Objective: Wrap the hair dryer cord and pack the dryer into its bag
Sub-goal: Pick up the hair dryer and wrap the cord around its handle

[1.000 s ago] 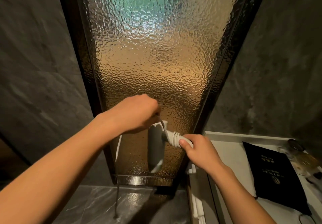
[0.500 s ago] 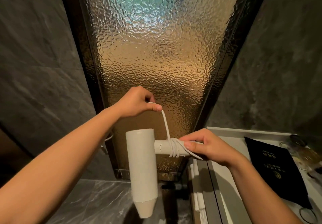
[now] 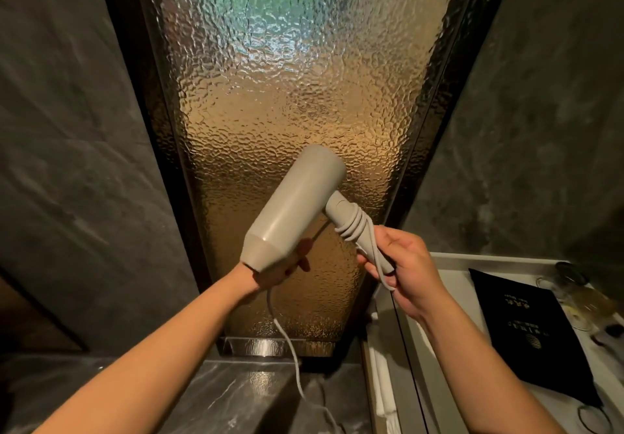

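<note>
Hair dryer (image 3: 293, 209): smooth matte cylinder, cord (image 3: 354, 227) coiled round handle.

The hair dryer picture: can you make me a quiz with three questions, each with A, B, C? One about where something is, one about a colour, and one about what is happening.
1. Where does the black bag lie?
A. On the white tray at the right
B. On the dark floor at the left
C. Hanging on the glass panel

2. What colour is the hair dryer?
A. Bright red
B. Pale beige
C. Dark blue

3. How is the cord now?
A. All inside the bag
B. Fully wound, none loose
C. Partly wound on the handle, with a length hanging down

Answers:
1. A, the bag rests flat on the tray beside the right hand.
2. B, its barrel and handle are a light beige.
3. C, some turns circle the handle, while the rest trails down below the left hand.
</note>
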`<state>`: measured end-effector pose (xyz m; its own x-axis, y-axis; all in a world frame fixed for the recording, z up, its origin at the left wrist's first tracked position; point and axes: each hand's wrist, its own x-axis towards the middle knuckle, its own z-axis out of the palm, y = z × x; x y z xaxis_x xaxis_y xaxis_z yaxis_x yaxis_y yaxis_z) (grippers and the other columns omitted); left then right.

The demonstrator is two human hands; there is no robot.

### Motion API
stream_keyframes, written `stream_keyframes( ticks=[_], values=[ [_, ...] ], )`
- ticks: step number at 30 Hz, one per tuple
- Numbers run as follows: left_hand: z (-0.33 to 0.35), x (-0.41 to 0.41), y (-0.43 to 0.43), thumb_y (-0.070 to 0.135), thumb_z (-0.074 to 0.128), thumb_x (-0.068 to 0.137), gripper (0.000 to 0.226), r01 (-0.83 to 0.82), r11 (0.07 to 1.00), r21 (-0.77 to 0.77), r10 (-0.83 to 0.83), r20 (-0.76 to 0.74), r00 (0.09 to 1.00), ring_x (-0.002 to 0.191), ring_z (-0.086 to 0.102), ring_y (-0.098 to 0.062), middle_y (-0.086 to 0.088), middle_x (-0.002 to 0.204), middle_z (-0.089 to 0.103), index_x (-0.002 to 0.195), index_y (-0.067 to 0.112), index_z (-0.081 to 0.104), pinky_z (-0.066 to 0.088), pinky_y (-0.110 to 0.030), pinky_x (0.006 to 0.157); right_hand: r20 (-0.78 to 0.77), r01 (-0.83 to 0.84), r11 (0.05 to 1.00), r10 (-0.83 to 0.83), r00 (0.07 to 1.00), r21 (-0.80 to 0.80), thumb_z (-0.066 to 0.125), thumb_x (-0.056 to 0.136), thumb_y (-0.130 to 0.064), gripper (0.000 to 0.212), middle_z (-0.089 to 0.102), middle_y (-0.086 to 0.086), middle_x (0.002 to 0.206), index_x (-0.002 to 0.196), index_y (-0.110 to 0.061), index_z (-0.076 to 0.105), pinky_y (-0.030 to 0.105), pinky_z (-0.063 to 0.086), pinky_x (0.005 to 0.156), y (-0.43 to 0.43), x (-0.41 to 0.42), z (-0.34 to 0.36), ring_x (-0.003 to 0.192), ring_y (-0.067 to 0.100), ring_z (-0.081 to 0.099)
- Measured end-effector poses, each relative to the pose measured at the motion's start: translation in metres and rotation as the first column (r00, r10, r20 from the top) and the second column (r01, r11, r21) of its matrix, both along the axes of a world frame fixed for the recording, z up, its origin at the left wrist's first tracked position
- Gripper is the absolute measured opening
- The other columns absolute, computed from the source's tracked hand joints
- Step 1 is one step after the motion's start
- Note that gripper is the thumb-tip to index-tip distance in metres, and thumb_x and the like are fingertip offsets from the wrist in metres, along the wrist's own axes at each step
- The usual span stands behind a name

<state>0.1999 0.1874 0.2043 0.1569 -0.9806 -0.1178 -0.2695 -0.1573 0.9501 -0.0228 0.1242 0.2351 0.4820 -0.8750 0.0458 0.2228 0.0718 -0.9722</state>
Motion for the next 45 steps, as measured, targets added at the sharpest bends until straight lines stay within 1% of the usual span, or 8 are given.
stream_keyframes(
  ticks=[7,13,18,22,26,34,40,45],
  values=[
    [0.01,-0.008,0.028,0.043,0.053,0.097,0.038,0.045,0.993,-0.106,-0.021,0.218,0.976,0.047,0.042,-0.01,0.004,0.049,0.049,0.074,0.021,0.075,0.035,-0.03,0.054,-0.047,0.302,0.951,-0.299,0.953,0.071,0.057,0.103,-0.027,0.027,0.066,0.015,0.068,0.097,-0.01,0.077,0.02,0.046,0.044,-0.006,0.011,-0.013,0.053,0.016,0.059],
    [0.033,-0.017,0.05,0.037,0.055,0.096,0.022,0.164,0.983,-0.081,-0.109,0.458,0.882,0.046,0.044,-0.003,0.005,0.054,0.054,0.085,0.026,0.07,0.037,-0.025,0.052,-0.227,0.484,0.861,-0.507,0.831,-0.155,0.058,0.101,-0.035,0.025,0.077,0.007,0.083,0.088,-0.028,0.078,0.04,0.055,0.071,-0.014,0.014,-0.028,0.077,0.023,0.07],
    [0.084,-0.014,0.059,0.035,0.057,0.093,0.013,0.32,0.923,-0.215,-0.077,0.711,0.699,0.059,0.053,-0.007,0.007,0.064,0.058,0.083,0.028,0.057,0.045,-0.032,0.058,-0.434,0.388,0.788,-0.595,0.676,-0.478,0.056,0.102,-0.031,0.026,0.072,0.0,0.09,0.109,-0.017,0.077,0.033,0.049,0.073,-0.009,0.011,-0.025,0.088,0.023,0.067],
    [0.126,0.0,0.043,0.046,0.053,0.093,0.025,0.364,0.915,-0.173,0.008,0.911,0.413,0.067,0.057,-0.011,0.013,0.07,0.056,0.073,0.037,0.042,0.047,-0.031,0.056,-0.541,0.225,0.799,-0.556,0.631,-0.558,0.057,0.101,-0.033,0.026,0.07,-0.002,0.086,0.112,-0.019,0.076,0.035,0.051,0.072,-0.006,0.008,-0.026,0.087,0.024,0.066],
    [0.148,0.016,0.015,0.052,0.055,0.09,0.028,0.379,0.864,-0.331,0.217,0.925,0.312,0.068,0.054,-0.015,0.011,0.073,0.057,0.075,0.028,0.053,0.044,-0.03,0.057,-0.639,-0.004,0.827,-0.432,0.636,-0.562,0.056,0.1,-0.037,0.025,0.075,-0.006,0.087,0.107,-0.026,0.077,0.032,0.048,0.064,-0.005,0.005,-0.025,0.083,0.016,0.067],
    [0.136,0.039,-0.036,0.052,0.077,0.071,0.029,0.354,0.879,-0.32,0.113,0.86,0.497,0.066,0.059,-0.013,0.01,0.068,0.062,0.073,0.027,0.062,0.039,-0.026,0.056,-0.742,-0.406,0.82,-0.034,0.669,-0.403,0.051,0.098,-0.049,0.039,0.077,-0.003,0.082,0.097,-0.021,0.078,0.041,0.05,0.07,-0.002,-0.007,-0.029,0.076,0.011,0.067],
    [0.089,0.058,-0.048,0.045,0.083,0.068,0.03,0.248,0.917,-0.313,0.045,0.699,0.714,0.066,0.06,-0.007,0.006,0.07,0.068,0.075,0.018,0.072,0.038,-0.025,0.059,-0.555,-0.51,0.827,0.316,0.769,-0.236,0.059,0.1,-0.029,0.032,0.079,0.009,0.092,0.108,-0.006,0.08,0.023,0.049,0.075,0.007,-0.017,-0.013,0.083,0.008,0.066],
    [0.052,0.065,-0.055,0.038,0.081,0.075,0.026,0.134,0.952,-0.275,0.035,0.531,0.847,0.062,0.056,-0.009,-0.001,0.068,0.068,0.075,0.013,0.074,0.044,-0.029,0.061,-0.337,-0.43,0.887,0.359,0.87,-0.166,0.061,0.094,-0.018,0.037,0.079,-0.002,0.084,0.12,0.004,0.073,0.017,0.053,0.063,0.013,-0.019,-0.003,0.073,0.006,0.07]
  ],
)
